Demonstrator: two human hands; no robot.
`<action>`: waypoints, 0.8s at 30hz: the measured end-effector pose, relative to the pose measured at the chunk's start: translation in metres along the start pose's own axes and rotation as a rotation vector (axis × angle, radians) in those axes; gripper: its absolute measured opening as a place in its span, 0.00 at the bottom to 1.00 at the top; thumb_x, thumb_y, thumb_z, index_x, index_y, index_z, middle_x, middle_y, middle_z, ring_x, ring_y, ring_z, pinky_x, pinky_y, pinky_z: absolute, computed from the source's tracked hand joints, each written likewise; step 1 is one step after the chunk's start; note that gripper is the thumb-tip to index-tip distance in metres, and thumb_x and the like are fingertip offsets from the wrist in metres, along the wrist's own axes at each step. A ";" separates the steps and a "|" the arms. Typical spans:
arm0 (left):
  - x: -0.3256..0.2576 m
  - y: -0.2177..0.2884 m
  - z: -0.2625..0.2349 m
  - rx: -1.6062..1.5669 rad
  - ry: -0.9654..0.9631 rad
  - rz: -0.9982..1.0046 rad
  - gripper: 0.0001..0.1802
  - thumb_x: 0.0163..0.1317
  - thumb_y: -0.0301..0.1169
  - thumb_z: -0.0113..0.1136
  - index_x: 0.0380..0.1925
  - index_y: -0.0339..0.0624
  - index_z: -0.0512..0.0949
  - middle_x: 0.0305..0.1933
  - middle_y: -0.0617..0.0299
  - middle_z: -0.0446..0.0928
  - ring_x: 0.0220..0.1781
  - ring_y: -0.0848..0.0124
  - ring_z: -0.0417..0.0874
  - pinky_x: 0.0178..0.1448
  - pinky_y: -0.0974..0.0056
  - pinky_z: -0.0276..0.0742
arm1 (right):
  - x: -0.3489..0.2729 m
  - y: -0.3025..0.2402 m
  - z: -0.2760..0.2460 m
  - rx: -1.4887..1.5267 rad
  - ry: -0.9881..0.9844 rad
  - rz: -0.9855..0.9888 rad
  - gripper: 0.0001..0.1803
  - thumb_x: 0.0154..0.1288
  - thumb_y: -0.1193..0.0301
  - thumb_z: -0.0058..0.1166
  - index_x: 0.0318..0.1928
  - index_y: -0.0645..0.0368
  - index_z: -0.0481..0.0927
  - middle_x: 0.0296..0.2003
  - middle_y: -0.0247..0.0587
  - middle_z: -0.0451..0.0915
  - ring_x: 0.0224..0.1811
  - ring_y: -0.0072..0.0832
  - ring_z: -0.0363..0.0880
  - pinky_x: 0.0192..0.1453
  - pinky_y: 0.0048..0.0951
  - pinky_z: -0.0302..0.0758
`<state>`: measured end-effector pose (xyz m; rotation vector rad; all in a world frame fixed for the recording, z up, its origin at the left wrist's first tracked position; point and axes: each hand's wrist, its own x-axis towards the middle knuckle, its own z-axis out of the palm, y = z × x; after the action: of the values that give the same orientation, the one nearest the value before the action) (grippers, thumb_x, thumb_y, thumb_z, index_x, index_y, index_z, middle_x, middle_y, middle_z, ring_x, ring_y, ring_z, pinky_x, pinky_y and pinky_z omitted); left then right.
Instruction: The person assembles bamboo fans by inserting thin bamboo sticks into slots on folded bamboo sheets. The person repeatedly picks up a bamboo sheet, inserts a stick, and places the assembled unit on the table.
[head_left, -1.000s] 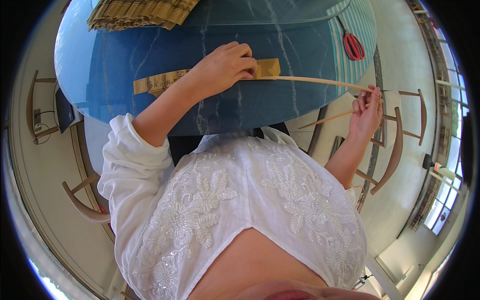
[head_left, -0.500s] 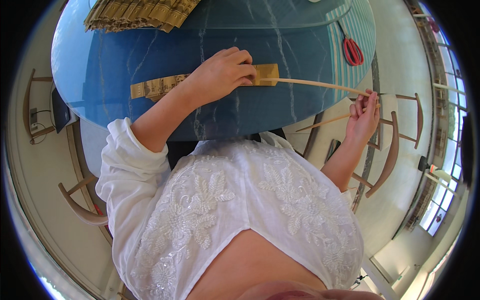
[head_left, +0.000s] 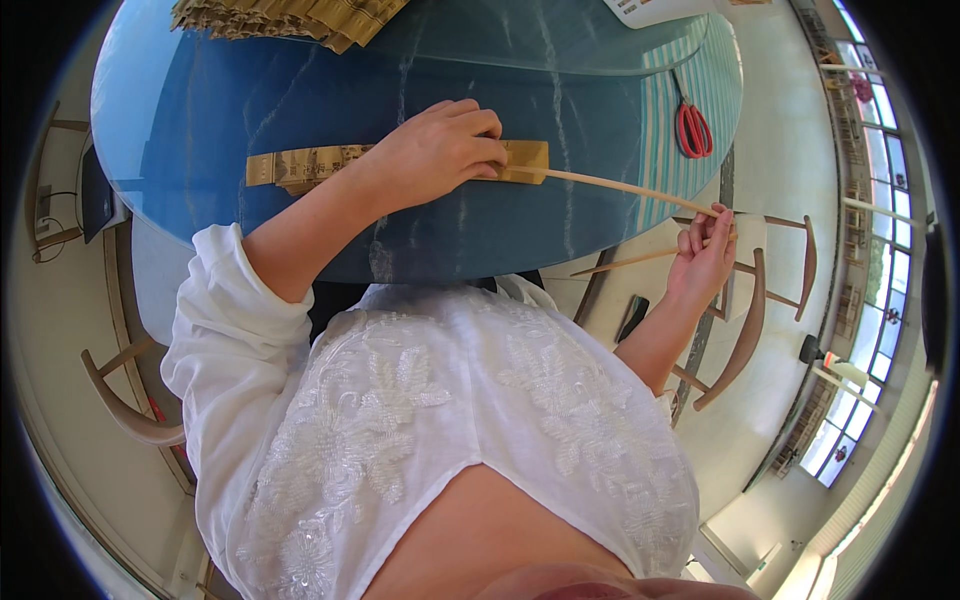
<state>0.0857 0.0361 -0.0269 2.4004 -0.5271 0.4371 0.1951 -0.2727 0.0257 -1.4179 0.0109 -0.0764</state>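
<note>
My left hand (head_left: 440, 150) rests on a low pile of narrow brown printed paper sleeves (head_left: 305, 165) on the blue table, fingers curled down onto them. From beneath its fingertips, one brown paper sleeve (head_left: 527, 160) sticks out to the right. Beyond the table's right edge, my right hand (head_left: 703, 255) is closed around two wooden chopsticks. The upper chopstick (head_left: 630, 187) reaches left, and its far end meets the sleeve's right end; whether it is inside cannot be made out. The lower chopstick (head_left: 625, 262) points left below the table edge, touching nothing.
A large stack of brown paper sleeves (head_left: 290, 18) lies at the far left. Red-handled scissors (head_left: 692, 130) lie on a striped cloth (head_left: 655, 150) at the right. A white basket (head_left: 660, 10) stands at the far edge. Wooden chairs (head_left: 745, 340) flank the blue marbled table (head_left: 330, 235).
The upper chopstick's end has gone from lying over the sleeve to the sleeve's right end. The whole view has shifted slightly, bringing more of the white basket into sight.
</note>
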 end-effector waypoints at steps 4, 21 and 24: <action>-0.001 -0.001 0.004 -0.027 0.018 -0.008 0.07 0.53 0.30 0.61 0.31 0.42 0.78 0.38 0.60 0.71 0.42 0.63 0.73 0.49 0.62 0.72 | 0.000 0.000 0.000 0.013 0.016 0.005 0.14 0.70 0.63 0.47 0.40 0.63 0.75 0.26 0.34 0.71 0.17 0.11 0.51 0.19 0.16 0.46; -0.002 -0.001 0.006 -0.074 0.065 0.005 0.06 0.51 0.29 0.62 0.29 0.42 0.77 0.34 0.63 0.70 0.41 0.65 0.75 0.48 0.63 0.73 | 0.000 -0.005 0.001 -0.036 -0.041 -0.043 0.13 0.70 0.64 0.46 0.41 0.63 0.74 0.26 0.35 0.72 0.17 0.11 0.53 0.19 0.16 0.47; -0.002 -0.001 0.006 -0.089 0.067 -0.014 0.06 0.50 0.29 0.62 0.28 0.41 0.77 0.35 0.62 0.70 0.41 0.65 0.75 0.48 0.63 0.73 | 0.000 -0.006 0.002 -0.034 -0.054 -0.052 0.13 0.70 0.64 0.46 0.41 0.63 0.74 0.26 0.35 0.72 0.17 0.11 0.53 0.18 0.16 0.47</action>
<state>0.0854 0.0331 -0.0330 2.2945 -0.4892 0.4761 0.1948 -0.2721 0.0321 -1.4543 -0.0700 -0.0811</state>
